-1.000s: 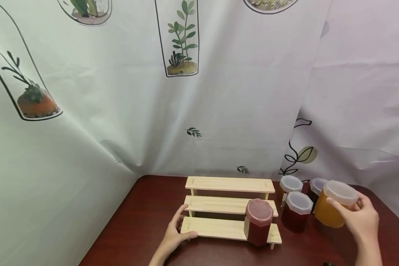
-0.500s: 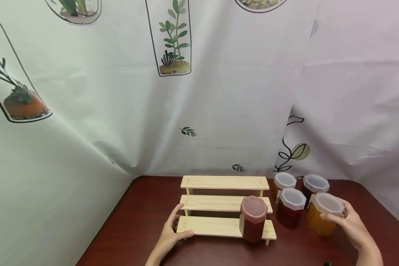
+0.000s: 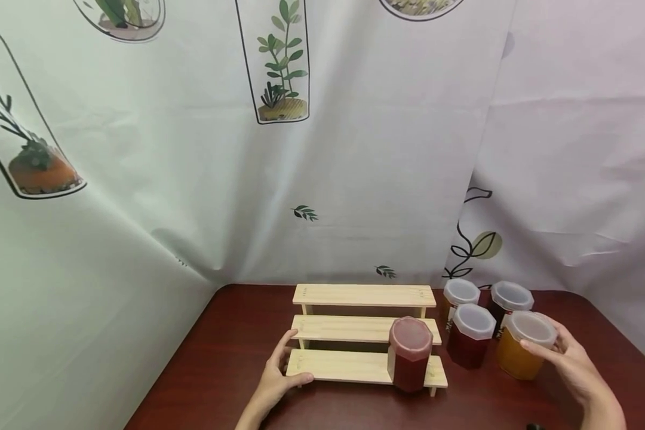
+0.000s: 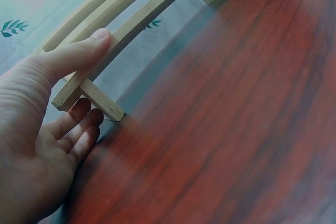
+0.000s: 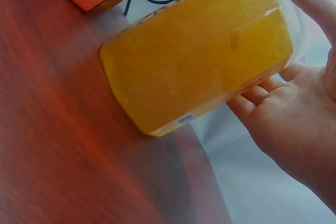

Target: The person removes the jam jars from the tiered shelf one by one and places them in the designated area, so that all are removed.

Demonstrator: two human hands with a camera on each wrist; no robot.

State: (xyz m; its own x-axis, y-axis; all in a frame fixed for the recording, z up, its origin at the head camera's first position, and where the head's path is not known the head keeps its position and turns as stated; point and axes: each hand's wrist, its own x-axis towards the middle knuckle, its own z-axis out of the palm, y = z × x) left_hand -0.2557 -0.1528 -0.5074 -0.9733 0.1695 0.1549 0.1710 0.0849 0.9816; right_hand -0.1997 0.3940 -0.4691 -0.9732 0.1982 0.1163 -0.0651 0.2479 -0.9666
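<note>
Amber jar (image 3: 521, 352) stands on the table (image 3: 220, 370), right of the wooden rack (image 3: 362, 330) | we judge the step as grasping it | our right hand (image 3: 575, 367) cups its lid, fingers (image 5: 262, 93) loosely curved | left hand (image 3: 276, 382) pinches the rack's end | next: firm grip, lift clear of the dark jars (image 3: 470, 334) | translucent orange filling, frosted lid.
</note>
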